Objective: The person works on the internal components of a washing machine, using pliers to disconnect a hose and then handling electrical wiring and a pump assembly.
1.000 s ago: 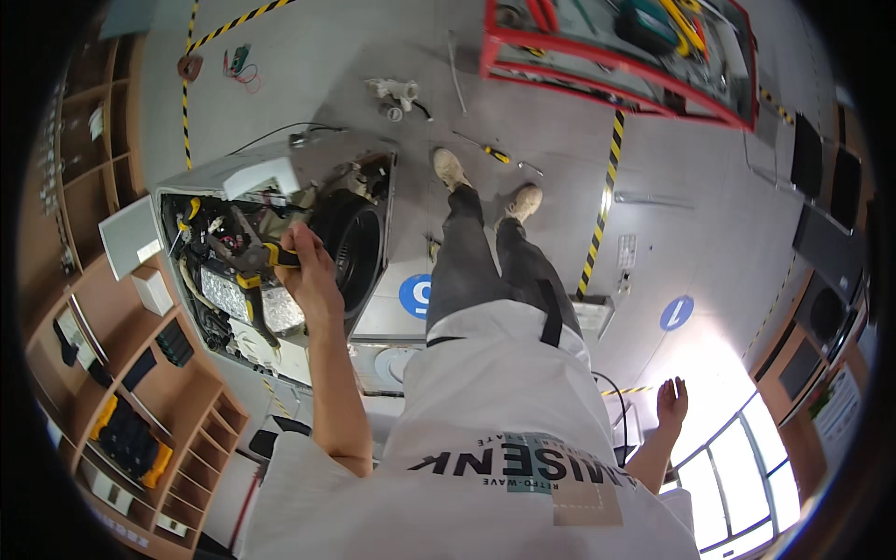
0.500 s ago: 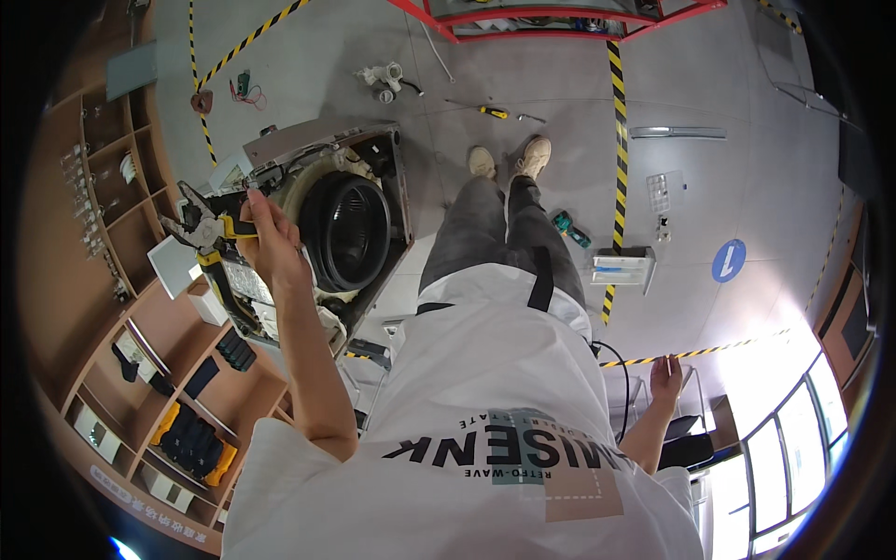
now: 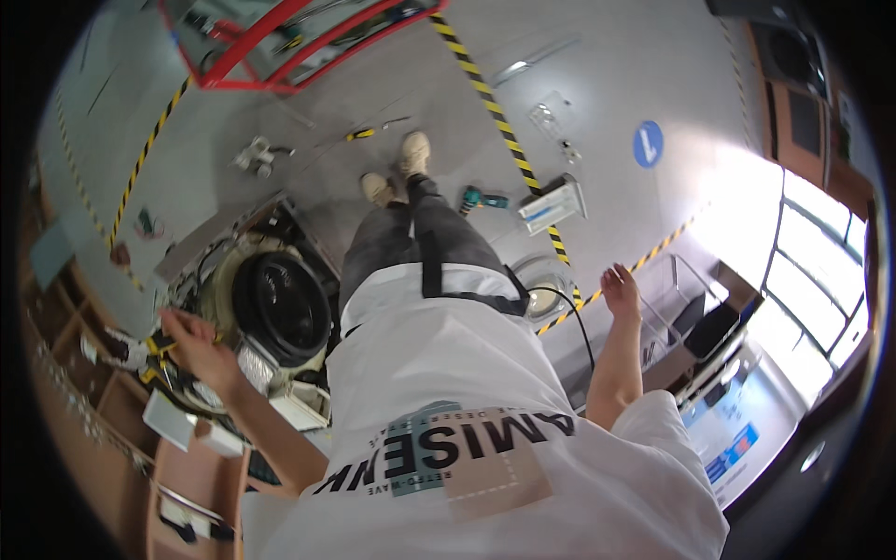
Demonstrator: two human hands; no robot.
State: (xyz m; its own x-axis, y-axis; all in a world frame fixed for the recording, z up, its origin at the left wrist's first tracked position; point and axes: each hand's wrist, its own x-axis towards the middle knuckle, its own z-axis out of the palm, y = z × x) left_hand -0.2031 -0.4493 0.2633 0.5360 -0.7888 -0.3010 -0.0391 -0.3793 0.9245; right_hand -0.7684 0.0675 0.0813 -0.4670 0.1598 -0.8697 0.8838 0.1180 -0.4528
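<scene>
A pair of pliers (image 3: 160,343) with yellow-and-black handles and a grey head is gripped in the left hand (image 3: 200,349), at the left edge of an opened washing machine (image 3: 201,243). The handles are splayed, and the fingers are curled around one of them; the head is blurred, so its exact spread cannot be told. Just beside the hand, a wide black rubber ring (image 3: 245,313) is exposed; part of the machine's edge is hidden by the hand. The right hand (image 3: 622,291) is held out in the air, well apart, fingers loosely spread, nothing held. On the grey floor (image 3: 336,84), a yellow-and-black screwdriver (image 3: 360,134) and a teal drill (image 3: 481,199) are seen near the wearer's shoes (image 3: 416,154), with a red-framed cart (image 3: 252,36) farther off.
</scene>
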